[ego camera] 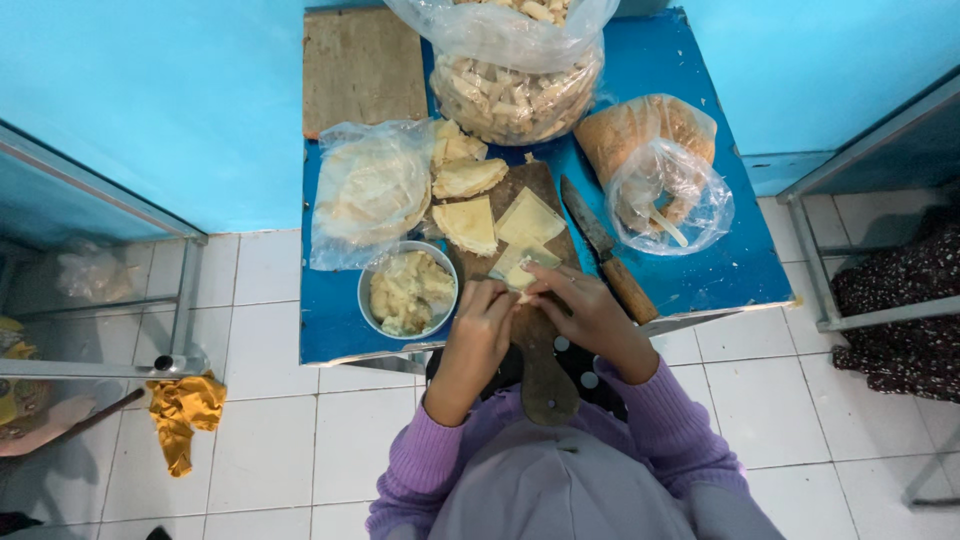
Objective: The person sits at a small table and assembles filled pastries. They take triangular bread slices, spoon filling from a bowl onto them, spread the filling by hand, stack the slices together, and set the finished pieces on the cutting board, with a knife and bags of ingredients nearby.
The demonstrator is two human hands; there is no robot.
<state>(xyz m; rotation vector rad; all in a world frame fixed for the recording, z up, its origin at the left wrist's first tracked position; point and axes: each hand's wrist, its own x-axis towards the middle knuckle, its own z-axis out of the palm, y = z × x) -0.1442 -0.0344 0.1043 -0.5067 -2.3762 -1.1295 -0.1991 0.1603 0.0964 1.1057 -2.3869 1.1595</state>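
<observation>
Both hands — left hand (478, 325), right hand (580, 305) — pinch a pale wrapper piece (520, 270) on the wooden board (545, 375), centre frame, beside the filling bowl (408, 292).

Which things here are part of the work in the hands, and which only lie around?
In use:
left hand
right hand
wrapper being folded
board
bowl of filling
cut wrappers

Lying about:
knife
bag of rolls
yellow cloth
spare board
</observation>
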